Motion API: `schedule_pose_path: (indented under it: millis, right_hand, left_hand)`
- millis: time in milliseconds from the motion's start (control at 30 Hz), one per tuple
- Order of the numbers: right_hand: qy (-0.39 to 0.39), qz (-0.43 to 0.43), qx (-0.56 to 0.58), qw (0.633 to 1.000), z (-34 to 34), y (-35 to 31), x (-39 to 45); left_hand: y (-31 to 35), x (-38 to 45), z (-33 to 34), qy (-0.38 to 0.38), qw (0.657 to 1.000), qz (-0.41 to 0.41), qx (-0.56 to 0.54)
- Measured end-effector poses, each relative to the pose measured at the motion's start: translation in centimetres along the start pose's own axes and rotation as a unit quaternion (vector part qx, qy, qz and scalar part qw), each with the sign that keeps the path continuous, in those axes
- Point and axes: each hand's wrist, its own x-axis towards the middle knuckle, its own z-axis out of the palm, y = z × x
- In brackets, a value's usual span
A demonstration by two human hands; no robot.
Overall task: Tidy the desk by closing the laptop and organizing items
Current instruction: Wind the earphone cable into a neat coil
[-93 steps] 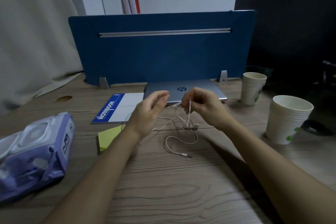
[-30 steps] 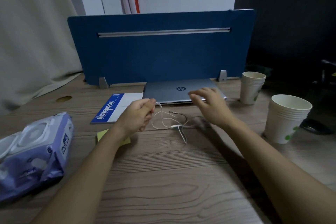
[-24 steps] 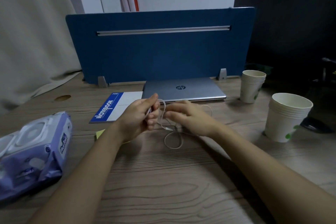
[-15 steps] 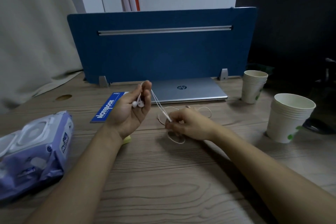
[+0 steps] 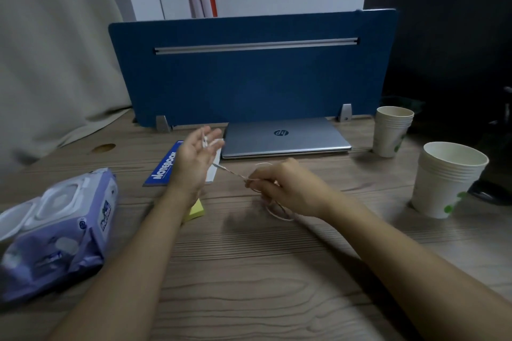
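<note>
A silver laptop (image 5: 285, 140) lies shut, flat against the blue divider. White wired earphones (image 5: 231, 171) stretch taut between my two hands. My left hand (image 5: 194, 160) is raised palm-up with the earbud end across its fingers. My right hand (image 5: 285, 187) pinches the cord lower down, and a loose loop of cord (image 5: 278, 213) trails under it onto the desk. A blue-and-white notebook (image 5: 166, 166) lies behind my left hand, partly hidden by it. A yellow sticky-note pad (image 5: 196, 210) peeks out beneath my left wrist.
A purple pack of wet wipes (image 5: 55, 227) lies at the left edge. Two stacks of paper cups stand at the right, the near stack (image 5: 446, 180) and the far stack (image 5: 390, 131). A dark object (image 5: 493, 194) lies behind the near stack. The blue divider (image 5: 249, 72) closes the back.
My left hand has opened its fingers and lifted slightly with the earbuds. My right hand has slid right along the cord, pulling it straight between the hands.
</note>
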Motion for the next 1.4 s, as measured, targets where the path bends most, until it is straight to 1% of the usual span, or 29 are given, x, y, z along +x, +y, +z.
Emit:
schedule_pose_path:
  millis: [33, 100, 167, 233, 333, 400, 500, 567, 667, 733, 800, 867, 1000, 1100, 1200, 1333, 1400]
  right_hand:
    - [0.023, 0.007, 0.035, 0.999, -0.2, 0.2, 0.0]
    - [0.08, 0.017, 0.076, 0.994, -0.4, 0.5, -0.1]
    - [0.136, 0.016, 0.087, 0.987, -0.5, 0.8, -0.1]
    - [0.183, 0.016, 0.086, 0.979, -0.8, 1.0, -0.1]
    - [0.236, 0.03, 0.084, 0.968, -1.1, 1.4, 0.1]
    - [0.264, 0.049, 0.082, 0.96, -1.2, 1.7, 0.1]
    - [0.295, 0.076, 0.075, 0.95, -1.2, 2.4, 0.1]
    - [0.306, 0.098, 0.079, 0.944, -1.2, 2.9, 0.1]
    - [0.316, 0.125, 0.083, 0.937, -1.1, 3.8, 0.1]
    - [0.316, 0.138, 0.085, 0.935, -1.0, 4.3, 0.1]
    - [0.307, 0.153, 0.082, 0.936, -0.9, 4.7, 0.0]
    - [0.278, 0.164, 0.067, 0.944, -0.7, 4.9, 0.0]
    - [0.171, 0.155, 0.025, 0.973, -0.2, 4.8, 0.0]
    - [0.075, 0.117, 0.014, 0.99, 0.3, 3.9, 0.1]
    - [0.003, 0.073, -0.009, 0.997, 0.7, 2.6, 0.1]
    - [-0.05, 0.011, -0.033, 0.998, 0.8, 0.8, 0.1]
    - [-0.074, 0.005, -0.039, 0.997, 0.9, 0.1, 0.1]
  left_hand:
    - [-0.4, -0.2, 0.2, -0.033, 0.996, 0.01, 0.084]
    - [-0.9, -0.8, 0.7, -0.104, 0.973, 0.021, 0.206]
    - [-1.1, -1.2, 1.1, -0.156, 0.951, 0.033, 0.265]
    - [-0.9, -1.3, 1.5, -0.198, 0.942, 0.03, 0.269]
    - [-0.5, -1.7, 2.1, -0.248, 0.941, -0.025, 0.228]
    - [-0.2, -2.0, 2.4, -0.265, 0.944, -0.047, 0.189]
    - [0.4, -2.1, 2.5, -0.298, 0.948, -0.075, 0.086]
    - [0.7, -1.9, 2.5, -0.326, 0.939, -0.108, 0.015]
    - [1.1, -1.9, 2.4, -0.368, 0.912, -0.168, -0.063]
    - [1.3, -1.9, 2.2, -0.379, 0.901, -0.183, -0.107]
    - [1.6, -2.0, 2.0, -0.373, 0.9, -0.169, -0.148]
    - [1.8, -2.1, 1.8, -0.352, 0.899, -0.161, -0.205]
    - [1.9, -1.7, 1.6, -0.254, 0.897, -0.15, -0.328]
    - [2.0, -1.0, 1.4, -0.198, 0.889, -0.116, -0.397]
    - [1.8, -0.4, 0.9, -0.131, 0.895, -0.101, -0.414]
    - [1.2, 0.3, 0.3, -0.043, 0.902, -0.109, -0.415]
    - [0.9, 0.8, -0.1, 0.012, 0.912, -0.095, -0.398]
